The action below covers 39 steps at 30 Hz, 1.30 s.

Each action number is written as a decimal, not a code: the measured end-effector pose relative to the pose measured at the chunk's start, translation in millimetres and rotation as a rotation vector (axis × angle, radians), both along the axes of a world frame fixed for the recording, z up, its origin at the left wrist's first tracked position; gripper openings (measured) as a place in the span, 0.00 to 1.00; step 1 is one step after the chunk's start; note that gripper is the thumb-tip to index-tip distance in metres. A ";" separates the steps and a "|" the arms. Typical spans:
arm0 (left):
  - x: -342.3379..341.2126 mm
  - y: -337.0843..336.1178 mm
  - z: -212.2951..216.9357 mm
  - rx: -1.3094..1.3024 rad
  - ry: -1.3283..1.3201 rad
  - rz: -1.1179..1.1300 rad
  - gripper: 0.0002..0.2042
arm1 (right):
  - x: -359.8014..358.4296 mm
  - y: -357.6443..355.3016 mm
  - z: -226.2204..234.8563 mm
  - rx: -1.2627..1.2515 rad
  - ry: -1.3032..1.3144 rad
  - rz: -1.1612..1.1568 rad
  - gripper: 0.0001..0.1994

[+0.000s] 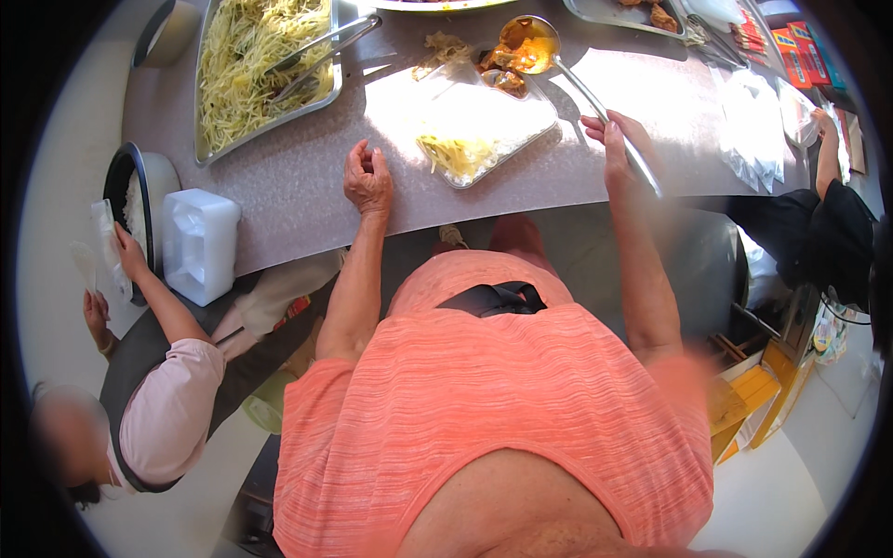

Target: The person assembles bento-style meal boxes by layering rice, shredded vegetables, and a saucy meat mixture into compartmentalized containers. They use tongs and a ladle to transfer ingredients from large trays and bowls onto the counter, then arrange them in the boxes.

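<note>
My right hand [623,153] grips the long metal handle of a ladle [595,104]. The ladle's bowl, coated in orange sauce, is over the far end of a meal tray [507,160] on the table. Chunks of orange-brown stew [507,74] lie under and beside the bowl. Pale yellow shreds, like shredded potato [454,152], fill the tray's near left corner; its middle is washed out by sunlight. Left of the tray, my left hand [369,179] hovers by the table's near edge, fingers loosely curled, with nothing visible in them.
A large metal pan [201,121] of yellow shreds with tongs [326,58] stands at the far left. Nearer are a rice pot [160,172] and white stacked containers [200,244]. One person at left holds a pale paddle; another reaches in at right by plastic bags [752,130].
</note>
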State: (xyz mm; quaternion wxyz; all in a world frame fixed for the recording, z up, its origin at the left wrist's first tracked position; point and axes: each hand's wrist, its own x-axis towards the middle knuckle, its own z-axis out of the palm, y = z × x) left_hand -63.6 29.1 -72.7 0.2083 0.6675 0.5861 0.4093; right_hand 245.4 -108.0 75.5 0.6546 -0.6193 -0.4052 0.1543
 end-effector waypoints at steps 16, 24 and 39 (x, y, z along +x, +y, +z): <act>0.9 -1.7 3.5 -0.024 0.007 0.005 0.12 | 4.7 -18.0 22.3 -0.090 0.181 -0.080 0.10; 2.2 -2.4 4.9 -0.024 0.003 0.009 0.12 | 11.3 -34.4 14.8 -0.175 0.296 -0.108 0.11; 1.7 -1.7 1.2 -0.010 0.003 0.013 0.12 | 30.0 -14.7 19.3 -0.024 0.563 -0.190 0.11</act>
